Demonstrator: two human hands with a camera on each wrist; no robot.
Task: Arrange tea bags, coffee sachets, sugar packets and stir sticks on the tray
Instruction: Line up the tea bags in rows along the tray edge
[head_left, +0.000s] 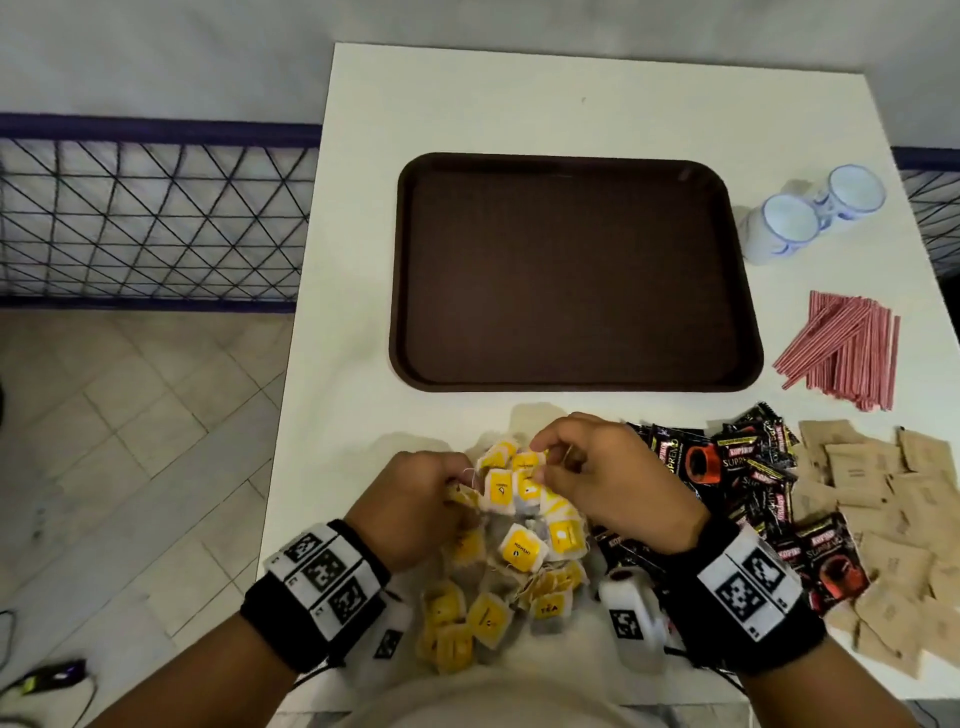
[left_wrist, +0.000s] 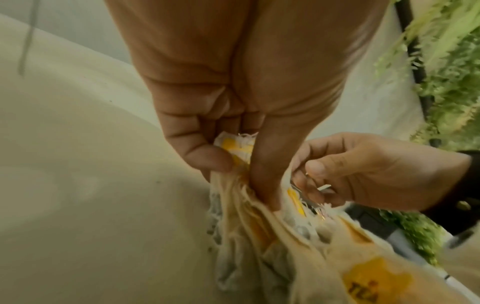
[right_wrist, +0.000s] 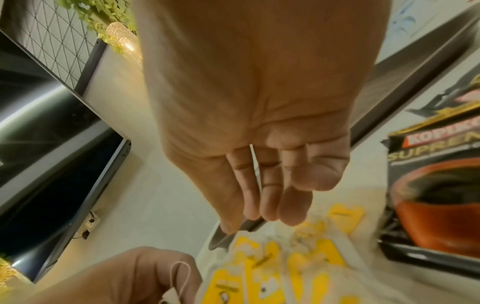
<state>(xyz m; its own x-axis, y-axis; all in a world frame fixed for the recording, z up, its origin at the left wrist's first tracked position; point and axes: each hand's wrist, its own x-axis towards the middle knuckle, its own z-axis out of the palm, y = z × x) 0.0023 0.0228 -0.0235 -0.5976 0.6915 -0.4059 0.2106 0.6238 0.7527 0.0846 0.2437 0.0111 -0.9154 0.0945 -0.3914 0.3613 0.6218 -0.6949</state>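
Head view: nearest the body, a heap of yellow-labelled tea bags (head_left: 511, 551) is seen on the white table (head_left: 363, 260), at its near edge. Both hands are buried in the top of the heap. The left hand (head_left: 421, 501) is closed around a bunch of bags, fingers curled, thumb pressed into the paper; this is confirmed in the left wrist view, where thumb and fingers (left_wrist: 205, 158) are clamped on crumpled bags and loose strings. The right hand (head_left: 608, 478) is set against the same cluster from the other side; a tag or string appears pinched between thumb and forefinger, though the wrist view of that hand shows the other fingers only loosely curved over the bags.

Just right of the heap, black coffee sachets (head_left: 727, 467) are piled, partly under the right wrist. Further right, brown sugar packets (head_left: 872, 499) are spread flat. Beyond those, red stir sticks (head_left: 847, 353) are bundled, their long axis running roughly away from the person.

The brown tray (head_left: 571, 384) lies directly ahead of the hands, bare, its long side across the view and its near rim close to the heap. A short forward carry is judged to be all that is needed; both hands are about equally near. Tangled strings are judged the likely snag.

Two white cups (head_left: 810, 213) stand at the far right.
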